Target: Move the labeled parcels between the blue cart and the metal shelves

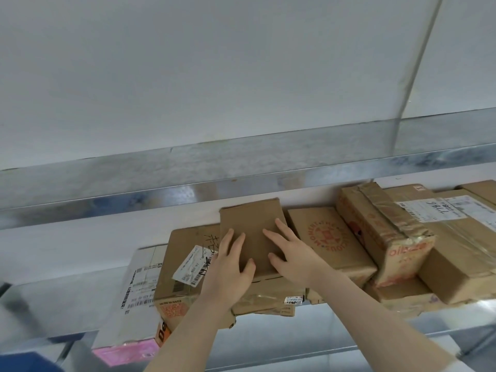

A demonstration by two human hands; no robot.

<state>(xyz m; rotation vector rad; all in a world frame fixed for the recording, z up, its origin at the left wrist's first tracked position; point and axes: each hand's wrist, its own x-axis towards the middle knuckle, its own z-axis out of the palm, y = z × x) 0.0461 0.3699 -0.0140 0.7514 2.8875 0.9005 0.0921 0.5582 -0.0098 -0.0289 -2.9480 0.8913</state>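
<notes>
Plain brown parcel (252, 237) (unlabeled top) lies flat atop shelved boxes (188, 267)

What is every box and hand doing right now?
Left hand: open, flat on the plain box.
Right hand: open, flat on the plain box.
Plain box: closed, on top of the labeled box.
Labeled box: closed, on the shelf.
Red-stamped box: closed, lying flat.
Taped box: taped shut, tilted.

Label text on the taped box (188, 267) too blurred to read, blue shape (25, 362) at bottom-left cut off by frame edge, right-side parcels (472, 210) run out of view.
</notes>
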